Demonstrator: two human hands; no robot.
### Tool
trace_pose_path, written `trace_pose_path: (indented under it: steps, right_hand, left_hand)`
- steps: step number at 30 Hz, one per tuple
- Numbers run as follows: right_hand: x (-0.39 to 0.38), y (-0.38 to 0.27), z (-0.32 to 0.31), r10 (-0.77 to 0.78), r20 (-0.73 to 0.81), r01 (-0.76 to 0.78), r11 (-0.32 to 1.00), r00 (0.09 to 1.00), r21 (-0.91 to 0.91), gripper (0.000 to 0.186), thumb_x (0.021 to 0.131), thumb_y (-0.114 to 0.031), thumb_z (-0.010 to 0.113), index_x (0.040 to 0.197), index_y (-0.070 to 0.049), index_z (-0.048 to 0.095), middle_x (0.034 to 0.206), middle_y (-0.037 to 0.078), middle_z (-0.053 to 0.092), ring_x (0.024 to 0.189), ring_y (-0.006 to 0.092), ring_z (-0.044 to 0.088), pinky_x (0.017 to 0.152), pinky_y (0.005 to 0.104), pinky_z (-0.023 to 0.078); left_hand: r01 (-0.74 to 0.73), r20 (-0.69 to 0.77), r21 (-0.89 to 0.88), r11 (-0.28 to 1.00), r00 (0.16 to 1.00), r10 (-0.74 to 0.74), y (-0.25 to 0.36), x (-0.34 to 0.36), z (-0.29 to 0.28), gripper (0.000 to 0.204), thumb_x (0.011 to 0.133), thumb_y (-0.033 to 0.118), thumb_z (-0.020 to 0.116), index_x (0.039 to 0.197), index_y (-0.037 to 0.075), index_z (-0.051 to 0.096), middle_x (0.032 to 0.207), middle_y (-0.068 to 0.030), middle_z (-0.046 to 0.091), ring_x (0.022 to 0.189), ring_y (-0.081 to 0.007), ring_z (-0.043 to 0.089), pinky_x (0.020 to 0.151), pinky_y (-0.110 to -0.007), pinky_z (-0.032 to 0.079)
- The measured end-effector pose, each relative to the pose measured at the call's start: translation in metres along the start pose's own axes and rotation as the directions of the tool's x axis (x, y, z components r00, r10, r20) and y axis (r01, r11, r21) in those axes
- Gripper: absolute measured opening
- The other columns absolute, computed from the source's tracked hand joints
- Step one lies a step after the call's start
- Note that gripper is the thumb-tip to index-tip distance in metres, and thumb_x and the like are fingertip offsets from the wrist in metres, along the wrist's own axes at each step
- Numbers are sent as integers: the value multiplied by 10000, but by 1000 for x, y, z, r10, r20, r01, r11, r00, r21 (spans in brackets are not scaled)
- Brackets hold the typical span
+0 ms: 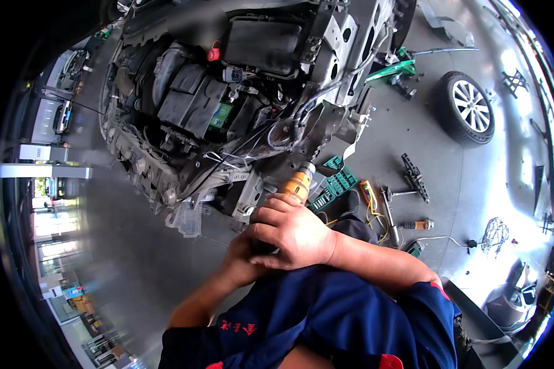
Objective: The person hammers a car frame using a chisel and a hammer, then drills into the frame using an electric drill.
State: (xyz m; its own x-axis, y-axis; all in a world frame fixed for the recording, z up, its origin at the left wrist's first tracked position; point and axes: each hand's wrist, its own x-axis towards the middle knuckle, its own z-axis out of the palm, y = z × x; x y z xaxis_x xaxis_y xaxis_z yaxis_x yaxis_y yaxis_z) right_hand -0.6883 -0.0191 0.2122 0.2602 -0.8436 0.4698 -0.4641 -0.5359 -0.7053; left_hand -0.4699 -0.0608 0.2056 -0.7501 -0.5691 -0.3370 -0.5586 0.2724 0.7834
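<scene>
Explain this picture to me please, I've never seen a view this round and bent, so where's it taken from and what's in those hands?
There's no machine, just one person. A fisheye camera on their head looks down, so straight edges bend near the rim. The right hand is closed over a yellow power tool; the left hand is tucked beside it, its grip mostly hidden. The tool's nose points toward a car with its engine bay exposed. On the grey floor lie a green tool case, a wheel and loose tools.
</scene>
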Motion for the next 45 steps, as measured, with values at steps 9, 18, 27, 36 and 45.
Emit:
trace_pose_path:
  steps: [9, 18, 27, 36, 45]
  right_hand:
    - [-1, 72, -32, -2, -318, 69, 978, 948, 198, 152, 827, -218, 779, 845, -94, 693, 862, 56, 688, 828, 267, 670, 815, 383, 525]
    - [9, 96, -53, -10, -240, 86, 947, 971, 309, 161, 821, -192, 777, 824, -64, 681, 841, 73, 687, 825, 278, 680, 790, 386, 528]
    - [17, 101, -57, -2, -241, 84, 939, 970, 333, 160, 808, -177, 781, 820, -60, 673, 831, 71, 683, 821, 285, 682, 787, 390, 530]
    - [21, 100, -58, 33, -220, 39, 949, 975, 314, 159, 811, -189, 772, 828, -63, 676, 839, 75, 691, 836, 282, 684, 811, 387, 528]
    - [26, 96, -58, 77, -171, -24, 955, 982, 295, 184, 797, -214, 768, 848, -60, 682, 822, 89, 680, 816, 301, 675, 808, 395, 525]
  left_hand:
    - [43, -216, 207, 977, 976, 3, 64, 69, 24, 305, 810, 180, 762, 1059, 22, 685, 986, -203, 715, 921, -397, 717, 762, -449, 578]
    - [179, -232, 174, 968, 963, -136, 85, 84, 28, 313, 852, 106, 690, 1135, -24, 655, 1077, -206, 699, 999, -350, 711, 800, -418, 564]
    - [190, -239, 152, 970, 959, -151, 88, 89, 25, 314, 871, 93, 670, 1158, -32, 646, 1081, -211, 696, 1012, -365, 712, 807, -416, 567]
    - [241, -256, 166, 956, 947, -194, 95, 95, 18, 352, 833, 148, 720, 1140, -6, 643, 1046, -215, 699, 980, -386, 713, 791, -433, 571]
    - [186, -249, 182, 966, 959, -138, 84, 90, 13, 364, 767, 199, 780, 1072, 32, 676, 999, -195, 712, 935, -392, 709, 779, -452, 569]
